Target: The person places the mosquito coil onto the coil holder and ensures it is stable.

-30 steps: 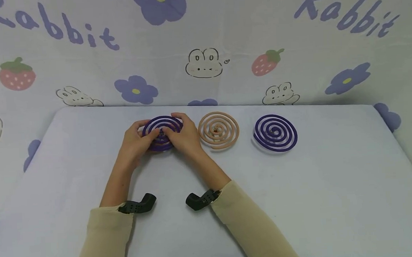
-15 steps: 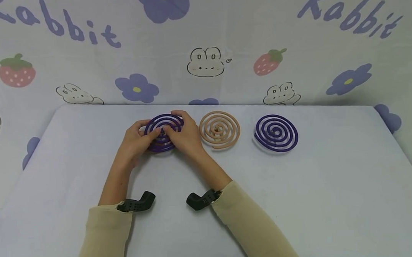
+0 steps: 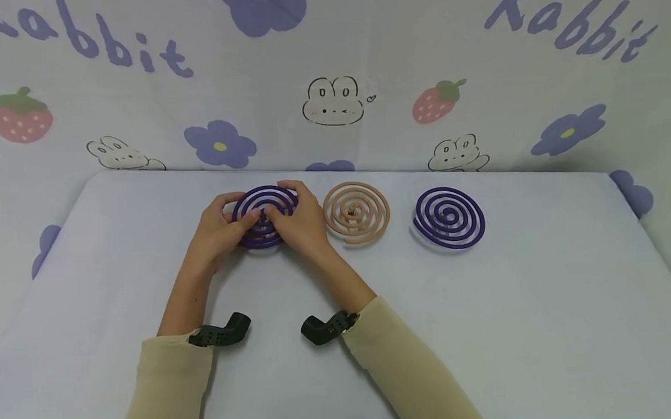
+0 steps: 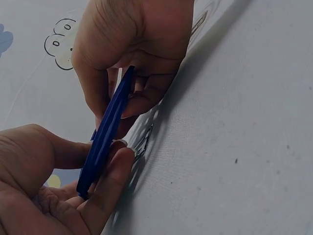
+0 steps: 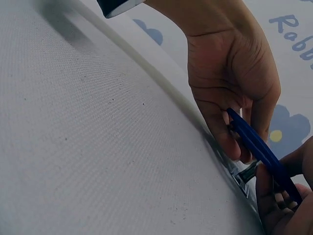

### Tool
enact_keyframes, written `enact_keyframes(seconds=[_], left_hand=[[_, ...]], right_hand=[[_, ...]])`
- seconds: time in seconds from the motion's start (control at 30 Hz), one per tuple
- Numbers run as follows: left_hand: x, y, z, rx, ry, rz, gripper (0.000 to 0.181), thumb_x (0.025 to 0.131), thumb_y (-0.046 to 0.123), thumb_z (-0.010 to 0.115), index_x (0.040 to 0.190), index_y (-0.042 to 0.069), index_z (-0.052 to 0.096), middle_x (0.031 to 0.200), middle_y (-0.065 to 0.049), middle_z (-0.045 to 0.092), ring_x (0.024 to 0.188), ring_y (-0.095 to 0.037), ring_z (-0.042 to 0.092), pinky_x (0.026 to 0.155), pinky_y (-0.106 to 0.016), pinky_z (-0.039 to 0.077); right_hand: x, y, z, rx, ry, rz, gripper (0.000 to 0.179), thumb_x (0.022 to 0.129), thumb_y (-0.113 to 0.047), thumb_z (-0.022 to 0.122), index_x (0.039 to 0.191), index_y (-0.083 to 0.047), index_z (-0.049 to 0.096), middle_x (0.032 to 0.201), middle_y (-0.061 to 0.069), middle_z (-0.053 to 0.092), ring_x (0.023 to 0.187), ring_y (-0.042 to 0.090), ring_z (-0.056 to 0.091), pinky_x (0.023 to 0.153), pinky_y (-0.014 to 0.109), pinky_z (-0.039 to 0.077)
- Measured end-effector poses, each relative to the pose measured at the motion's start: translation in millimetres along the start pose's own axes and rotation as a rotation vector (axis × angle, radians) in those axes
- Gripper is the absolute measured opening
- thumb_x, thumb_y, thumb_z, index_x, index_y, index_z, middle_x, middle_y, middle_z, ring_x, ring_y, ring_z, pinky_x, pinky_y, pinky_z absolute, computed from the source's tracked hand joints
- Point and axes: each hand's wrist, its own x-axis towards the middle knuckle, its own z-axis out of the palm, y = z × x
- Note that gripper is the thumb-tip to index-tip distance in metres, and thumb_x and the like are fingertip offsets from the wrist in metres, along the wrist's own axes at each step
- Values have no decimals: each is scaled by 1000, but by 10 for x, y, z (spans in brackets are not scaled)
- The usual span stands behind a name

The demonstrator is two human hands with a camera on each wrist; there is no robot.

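Note:
A purple mosquito coil [image 3: 260, 244] sits between both hands at the left of the table's back. My left hand [image 3: 219, 229] pinches its left side, thumb on top near the centre and fingers under the edge. From the other side my right hand [image 3: 304, 225] does the same, its thumb tip close to the left one. Both wrist views show the coil [image 4: 105, 134] edge-on, thumbs above and fingertips below. A small metal stand [image 5: 240, 181] shows under the coil's centre, close to the tabletop; fingers partly hide it.
Just right of the right hand lies a tan mosquito coil [image 3: 355, 210], with a bit of metal at its centre. Farther right a second purple coil [image 3: 450, 216] sits slightly raised. A patterned cloth [image 3: 385, 57] rises behind the white table [image 3: 487, 328].

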Motion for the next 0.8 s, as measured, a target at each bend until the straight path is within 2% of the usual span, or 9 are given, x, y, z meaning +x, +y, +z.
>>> enact_keyframes(seconds=[0.2, 0.5, 0.67, 0.8], left_hand=[[-7, 45, -22, 14, 11, 2, 69, 107, 22, 62, 165, 6, 28, 153, -34, 54, 138, -42, 59, 119, -51, 47], [17, 58, 22, 47, 23, 14, 68, 106, 22, 63, 164, 3, 32, 151, -33, 56, 135, -40, 61, 115, -49, 51], [5, 51, 23, 64, 36, 18, 67, 106, 20, 64, 163, 2, 33, 150, -33, 57, 134, -40, 61, 114, -49, 51], [-11, 39, -9, 91, 28, 27, 75, 106, 23, 63, 166, 3, 22, 148, -36, 56, 134, -42, 61, 115, -51, 50]], right_hand=[[29, -18, -9, 39, -21, 36, 50, 94, -15, 77, 142, -10, 62, 139, 17, 68, 129, 30, 65, 114, 43, 50], [36, -14, -33, 56, -1, 104, 51, 92, -15, 79, 141, -12, 64, 143, 16, 67, 133, 31, 62, 117, 45, 47], [15, -11, -20, 37, -6, 99, 52, 92, -15, 79, 141, -12, 63, 143, 16, 67, 133, 31, 62, 117, 45, 48], [-5, -9, 7, -27, -5, 44, 53, 94, -17, 76, 145, -13, 60, 144, 15, 67, 134, 31, 63, 116, 45, 49]])
